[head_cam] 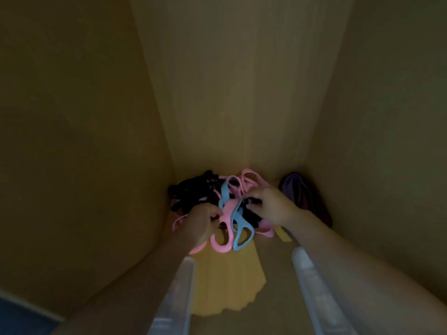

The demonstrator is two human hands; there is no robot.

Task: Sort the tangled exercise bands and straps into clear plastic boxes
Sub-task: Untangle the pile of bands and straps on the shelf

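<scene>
Dim wooden cabinet interior, tan-yellow throughout. Back panel beyond hands, faint vertical grain. Left side panel left of left hand; right side panel right of right hand. Shelf floor beneath hands; bright yellow light patch on it, nearer than hands. Blue surface, pale-edged, far left and nearer, outside cabinet.

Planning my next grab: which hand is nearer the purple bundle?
Right. The right hand sits just beside the purple bundle; the left hand is across the tangle.
</scene>
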